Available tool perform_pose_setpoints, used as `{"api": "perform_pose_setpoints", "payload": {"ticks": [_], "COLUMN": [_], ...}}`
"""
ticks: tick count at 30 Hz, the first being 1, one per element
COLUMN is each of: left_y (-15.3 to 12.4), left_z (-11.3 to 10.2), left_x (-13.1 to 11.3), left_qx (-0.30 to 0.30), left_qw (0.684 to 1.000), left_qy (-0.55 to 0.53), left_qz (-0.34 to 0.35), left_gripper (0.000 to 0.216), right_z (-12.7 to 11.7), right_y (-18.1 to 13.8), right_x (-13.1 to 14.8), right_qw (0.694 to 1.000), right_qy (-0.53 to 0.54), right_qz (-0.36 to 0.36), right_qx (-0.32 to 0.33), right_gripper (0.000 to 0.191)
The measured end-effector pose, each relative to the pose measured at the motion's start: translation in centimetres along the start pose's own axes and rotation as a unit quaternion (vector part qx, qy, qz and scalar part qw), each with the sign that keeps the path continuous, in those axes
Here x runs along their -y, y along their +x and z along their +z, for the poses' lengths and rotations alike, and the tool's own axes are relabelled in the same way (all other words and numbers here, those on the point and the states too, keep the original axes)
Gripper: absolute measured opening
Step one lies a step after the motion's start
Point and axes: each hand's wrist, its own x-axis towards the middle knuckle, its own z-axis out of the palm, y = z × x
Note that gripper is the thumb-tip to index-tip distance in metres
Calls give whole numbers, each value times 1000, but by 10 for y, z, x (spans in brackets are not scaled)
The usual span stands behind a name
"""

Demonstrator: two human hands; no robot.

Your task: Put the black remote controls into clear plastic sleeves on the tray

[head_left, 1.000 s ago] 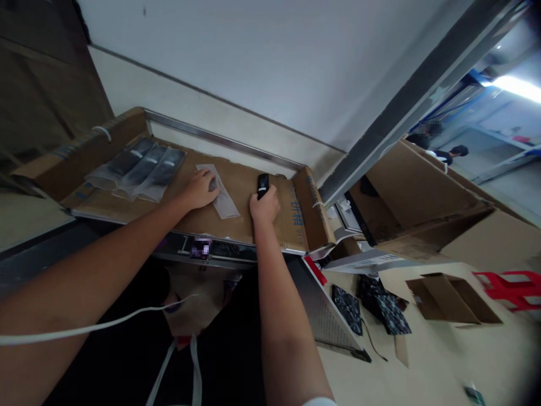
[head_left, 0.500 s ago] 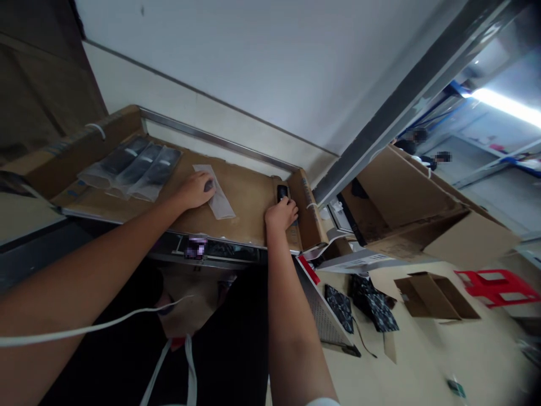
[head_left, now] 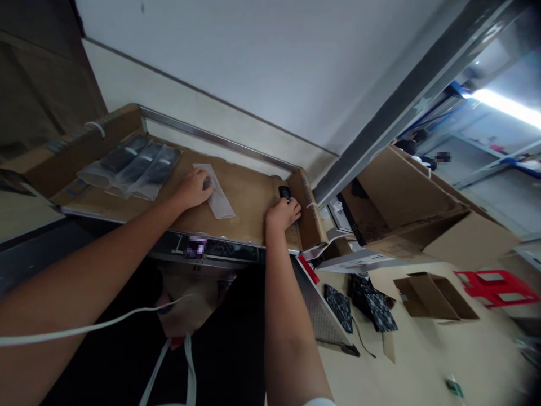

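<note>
My left hand point(head_left: 195, 188) rests on a flat translucent plastic sleeve point(head_left: 220, 203) on the cardboard-lined tray. Its fingers are curled, and a small dark thing shows at the fingertips; I cannot tell what it is. My right hand point(head_left: 284, 215), at the tray's right end, is closed around the near part of a small black elongated object point(head_left: 284, 193). The far end of that object sticks out beyond the fingers; the rest is hidden. To the left of my left hand, several translucent sleeves point(head_left: 141, 169) with dark items inside lie side by side.
The cardboard tray point(head_left: 249, 194) has raised sides and a white panel point(head_left: 236, 84) behind it. Right of it stands a large open carton point(head_left: 418, 197). On the floor are a smaller carton point(head_left: 439, 296), a red plastic stool point(head_left: 496, 286) and dark patterned bags point(head_left: 372, 304).
My right hand has shifted slightly right. The black object's visible end has turned and moved a little right. My left hand and the sleeve stay nearly in place.
</note>
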Motion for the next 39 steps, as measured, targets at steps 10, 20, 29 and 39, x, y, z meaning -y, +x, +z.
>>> {"api": "perform_pose_setpoints", "payload": {"ticks": [10, 20, 29, 39], "left_y": [0, 2, 1, 2], "left_z": [3, 2, -2, 3], "left_x": [5, 11, 8, 24], "left_qx": [-33, -69, -102, -202], "left_qw": [999, 997, 994, 970], "left_qy": [5, -2, -4, -49], "left_qz": [6, -31, -42, -130], "left_gripper": [21, 28, 28, 19], "right_z": [9, 15, 18, 17], "right_y": [2, 2, 2, 3], "right_x": [-3, 1, -1, 0], "right_qw": [999, 963, 969, 972], "right_qy": [39, 142, 124, 122], "right_qz": [-10, -219, -200, -183], "right_qx": [-6, 59, 72, 84], "right_gripper": [41, 26, 23, 23]}}
